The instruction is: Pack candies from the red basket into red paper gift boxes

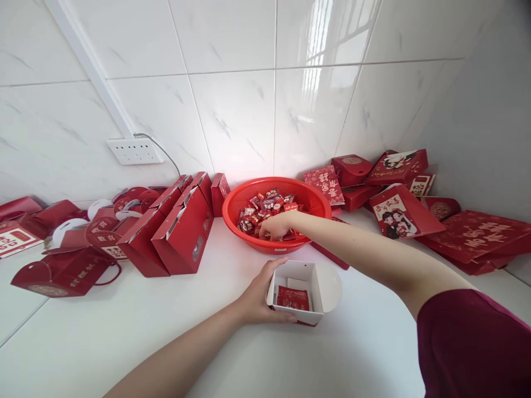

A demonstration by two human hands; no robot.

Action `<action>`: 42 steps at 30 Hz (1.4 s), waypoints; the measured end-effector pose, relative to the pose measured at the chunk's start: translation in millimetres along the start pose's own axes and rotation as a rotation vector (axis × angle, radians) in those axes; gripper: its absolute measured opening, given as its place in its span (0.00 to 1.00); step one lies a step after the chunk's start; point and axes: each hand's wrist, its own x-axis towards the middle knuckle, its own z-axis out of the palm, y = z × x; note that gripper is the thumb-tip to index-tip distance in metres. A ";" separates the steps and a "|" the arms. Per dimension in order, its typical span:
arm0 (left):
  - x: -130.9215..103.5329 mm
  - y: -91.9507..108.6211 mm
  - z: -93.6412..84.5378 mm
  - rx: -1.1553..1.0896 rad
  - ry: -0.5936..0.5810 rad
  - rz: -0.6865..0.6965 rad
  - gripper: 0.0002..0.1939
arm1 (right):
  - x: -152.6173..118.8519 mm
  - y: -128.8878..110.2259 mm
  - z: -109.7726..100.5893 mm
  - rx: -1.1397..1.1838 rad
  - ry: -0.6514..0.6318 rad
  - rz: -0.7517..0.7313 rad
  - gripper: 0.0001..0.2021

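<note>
My left hand is wrapped around a small open paper box with a white inside, standing on the white table. A red packet with light print lies in the box, and its rounded lid flap is folded out to the right. Beyond it, a red plastic basket holds many small wrapped candies. My right hand reaches down into the basket among the candies. Its fingers are bent and closed, their tips partly hidden, so I cannot make out what is between them.
Several tall red boxes stand left of the basket. Farther left are red gift boxes with handles. Red boxes and printed bags are piled at the right against the wall. A white power socket is on the tiled wall.
</note>
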 end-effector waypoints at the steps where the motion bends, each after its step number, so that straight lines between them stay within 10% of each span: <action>1: -0.2 -0.6 0.3 -0.015 -0.002 -0.001 0.58 | -4.7 -0.4 1.5 0.000 0.027 -0.004 0.19; 5: -0.9 -3.6 2.0 -0.069 0.000 0.012 0.58 | -38.2 -1.6 7.9 0.012 0.196 -0.021 0.11; 12: 0.9 -2.4 6.2 -0.161 -0.004 0.038 0.54 | -118.7 -12.1 40.3 0.519 0.916 -0.113 0.10; 42: 5.8 1.1 6.6 -0.158 0.007 0.035 0.53 | -197.0 -48.4 41.3 0.529 0.806 -0.266 0.13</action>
